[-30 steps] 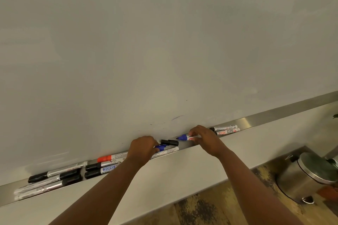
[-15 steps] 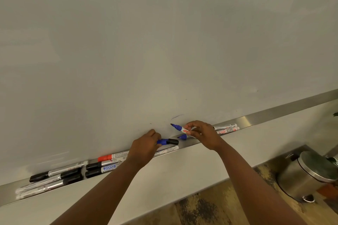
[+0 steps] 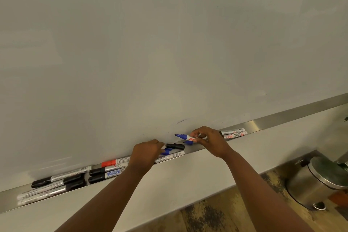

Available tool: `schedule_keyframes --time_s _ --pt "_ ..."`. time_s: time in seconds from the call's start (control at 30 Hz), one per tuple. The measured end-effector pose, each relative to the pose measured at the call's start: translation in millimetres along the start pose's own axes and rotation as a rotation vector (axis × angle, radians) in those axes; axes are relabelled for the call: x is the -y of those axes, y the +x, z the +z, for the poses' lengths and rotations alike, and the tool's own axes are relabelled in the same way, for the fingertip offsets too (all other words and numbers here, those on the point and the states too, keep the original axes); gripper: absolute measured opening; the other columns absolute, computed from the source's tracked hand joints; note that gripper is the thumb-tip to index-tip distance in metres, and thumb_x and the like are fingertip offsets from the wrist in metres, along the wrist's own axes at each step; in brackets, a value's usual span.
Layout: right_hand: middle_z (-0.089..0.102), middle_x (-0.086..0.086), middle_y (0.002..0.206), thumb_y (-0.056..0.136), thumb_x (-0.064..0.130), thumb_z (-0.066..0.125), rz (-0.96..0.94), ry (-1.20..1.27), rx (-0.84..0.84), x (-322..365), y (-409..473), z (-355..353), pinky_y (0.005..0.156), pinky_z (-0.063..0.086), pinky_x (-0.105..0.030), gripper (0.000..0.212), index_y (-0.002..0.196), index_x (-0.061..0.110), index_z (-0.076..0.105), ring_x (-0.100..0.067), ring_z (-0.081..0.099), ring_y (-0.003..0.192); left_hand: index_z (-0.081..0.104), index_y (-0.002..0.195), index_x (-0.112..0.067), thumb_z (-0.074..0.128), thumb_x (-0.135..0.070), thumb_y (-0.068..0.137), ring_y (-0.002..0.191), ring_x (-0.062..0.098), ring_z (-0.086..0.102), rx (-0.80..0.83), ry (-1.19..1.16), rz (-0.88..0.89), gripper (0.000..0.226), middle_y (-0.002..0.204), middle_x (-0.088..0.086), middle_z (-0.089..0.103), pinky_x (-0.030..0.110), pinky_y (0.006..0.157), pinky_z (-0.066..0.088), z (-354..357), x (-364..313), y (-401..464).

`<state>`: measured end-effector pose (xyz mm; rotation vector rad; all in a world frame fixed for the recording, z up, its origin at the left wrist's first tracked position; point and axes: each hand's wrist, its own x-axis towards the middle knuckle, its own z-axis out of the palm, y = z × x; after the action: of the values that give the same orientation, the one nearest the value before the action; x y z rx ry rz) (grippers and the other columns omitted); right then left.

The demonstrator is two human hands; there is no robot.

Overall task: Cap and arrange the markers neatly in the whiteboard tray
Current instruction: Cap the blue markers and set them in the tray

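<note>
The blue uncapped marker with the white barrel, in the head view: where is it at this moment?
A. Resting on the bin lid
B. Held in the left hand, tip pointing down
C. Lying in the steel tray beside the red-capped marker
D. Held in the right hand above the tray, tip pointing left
D: the blue uncapped marker with the white barrel is pinched in the right hand, raised over the steel whiteboard tray, bare tip leftward.

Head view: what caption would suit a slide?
Right hand lifts an uncapped blue marker while left hand reaches into the tray.

Two bare forearms, no sleeves, no jewellery
</note>
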<state>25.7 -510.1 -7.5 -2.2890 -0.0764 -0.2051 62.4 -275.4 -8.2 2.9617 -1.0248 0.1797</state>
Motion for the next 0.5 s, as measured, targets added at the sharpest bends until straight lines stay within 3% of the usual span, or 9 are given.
schedule_keyframes --time_s 0.07,0.2,0.27,0.33,0.4,0.5 --pt "0.063 -0.011 0.101 0.083 0.008 0.062 0.003 0.001 0.001 -1 0 1 0.064 0.04 0.002 0.015 0.097 0.009 0.065 -0.014 0.055 0.082 0.064 0.053 -0.028 0.093 -0.033 0.023 0.032 0.005 0.051 0.018 0.017 -0.034 0.042 0.045 -0.007 0.059 0.013 0.032 0.02 4 13 -2" --pt "0.063 -0.01 0.102 0.083 0.008 0.062 0.008 0.008 -0.005 -3 1 6 0.065 0.042 -0.001 0.015 0.097 0.011 0.065 -0.011 0.055 0.082 0.06 0.041 -0.025 0.091 -0.032 0.017 0.028 0.007 0.048 0.003 0.142 -0.051 0.039 0.038 -0.004 0.055 0.012 0.034 0.016 -3 20 -7" --pt "0.063 -0.01 0.102 0.083 0.008 0.062 0.006 0.019 -0.008 -2 2 8 0.066 0.043 -0.005 0.015 0.097 0.011 0.065 -0.013 0.056 0.083 0.063 0.052 -0.02 0.087 -0.031 0.045 0.044 0.013 0.059 0.063 0.126 -0.07 0.027 0.052 -0.001 0.063 0.017 0.041 0.024 -10 14 -8" --pt "0.063 -0.01 0.101 0.083 0.008 0.062 0.005 0.026 -0.006 0 3 11 0.07 0.044 -0.011 0.015 0.098 0.01 0.065 -0.015 0.057 0.084 0.061 0.074 -0.015 0.059 -0.033 0.083 0.071 0.02 0.06 0.12 0.086 -0.166 0.021 0.075 0.005 0.064 0.026 0.057 0.037 -9 8 -3" --pt "0.061 -0.008 0.098 0.084 0.008 0.061 0.004 0.026 -0.001 1 3 12 0.07 0.044 -0.014 0.014 0.097 0.01 0.065 -0.016 0.057 0.084 0.058 0.08 -0.015 0.042 -0.041 0.092 0.077 0.02 0.057 0.182 0.005 -0.25 0.033 0.075 0.004 0.06 0.029 0.062 0.037 -9 1 1" --pt "0.062 -0.008 0.099 0.085 0.009 0.061 0.0 0.007 0.007 0 2 12 0.072 0.044 -0.015 0.015 0.099 0.01 0.065 -0.017 0.056 0.086 0.062 0.091 -0.011 0.038 -0.043 0.093 0.086 0.021 0.062 0.129 -0.023 -0.322 0.04 0.093 0.006 0.067 0.028 0.064 0.038 -10 -9 4"
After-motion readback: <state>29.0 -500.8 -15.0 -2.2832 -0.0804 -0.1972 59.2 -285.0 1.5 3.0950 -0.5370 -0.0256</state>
